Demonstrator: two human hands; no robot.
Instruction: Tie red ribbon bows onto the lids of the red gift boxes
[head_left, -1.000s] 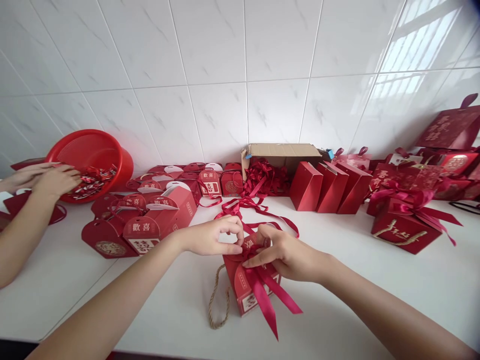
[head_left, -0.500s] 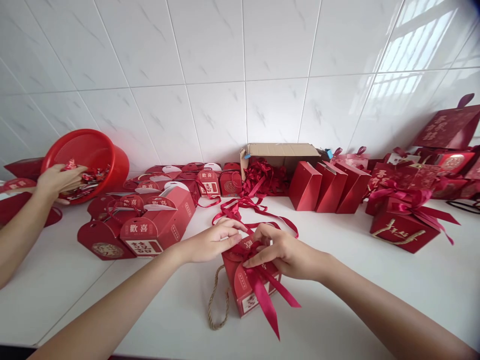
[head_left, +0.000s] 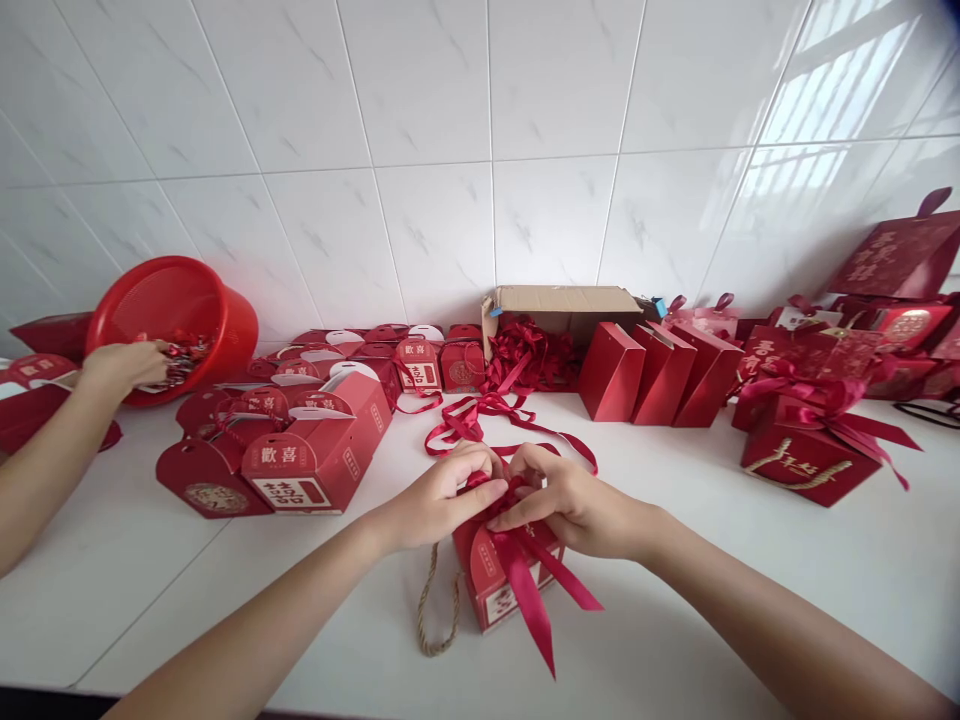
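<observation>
1. The box point(head_left: 484, 572) is sitting on the table point(head_left: 360, 630), straight in front of the person, between the two hands.
2. The left hand point(head_left: 442, 500) is grasping red ribbon point(head_left: 529, 592) above the box's top, thumb and fingertips pinching together.
3. The right hand point(head_left: 574, 505) is gripping the ribbon from the other side, its fingers bending inward; which strand they are holding is hidden.
4. Two ribbon tails are hanging over the box's near side.
5. A cord point(head_left: 422, 600) is looping on the table, just left of the box.
6. Behind the hands, loose ribbon point(head_left: 461, 422) is lying before the carton point(head_left: 566, 299).
7. Left boxes point(head_left: 296, 465) are standing near the basin point(head_left: 244, 340), where a co-worker's hand point(head_left: 127, 366) is touching sweets point(head_left: 191, 352); I cannot tell whether its fingers are gripping any.
8. Three packets point(head_left: 611, 375) are leaning near the carton, and a bowed box point(head_left: 810, 462) is resting farther right.
</observation>
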